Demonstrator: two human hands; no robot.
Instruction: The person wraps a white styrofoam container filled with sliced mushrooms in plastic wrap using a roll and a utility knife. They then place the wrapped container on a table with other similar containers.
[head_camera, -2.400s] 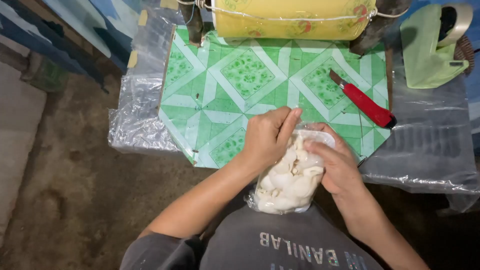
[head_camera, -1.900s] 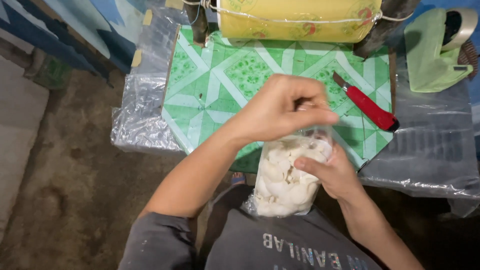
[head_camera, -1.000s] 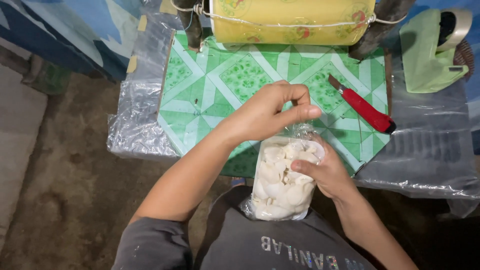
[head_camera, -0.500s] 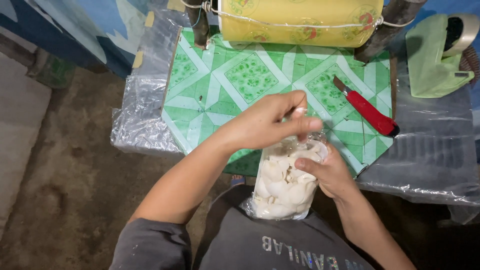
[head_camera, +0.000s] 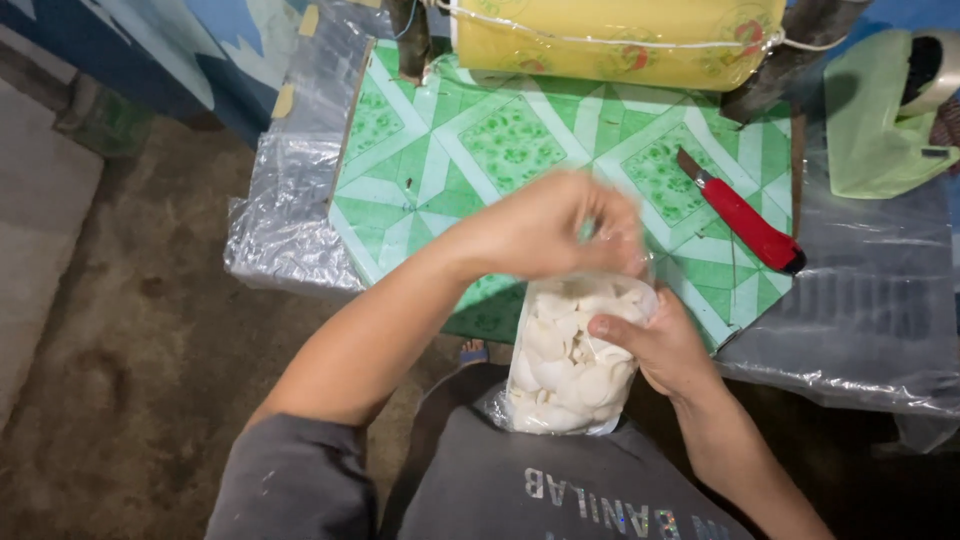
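Both hands meet close together: the left hand (head_camera: 545, 225) seemingly pinching, blurred, the right hand (head_camera: 655, 345) curled, gripping.

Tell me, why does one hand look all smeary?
Head view: the left hand is motion-blurred at its fingertips over the clear bag of white chips; the right hand and red utility knife look sharp; clear plastic sheeting shows glare.

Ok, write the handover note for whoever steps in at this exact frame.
Left hand: pinched on the top of the clear bag of white chips.
Right hand: gripping the bag's side, upright over the lap.
Green patterned board with red utility knife lies ahead; yellow roll behind it.
Done: bag filled.
Left: the bag's top looks gathered, closure not visible.
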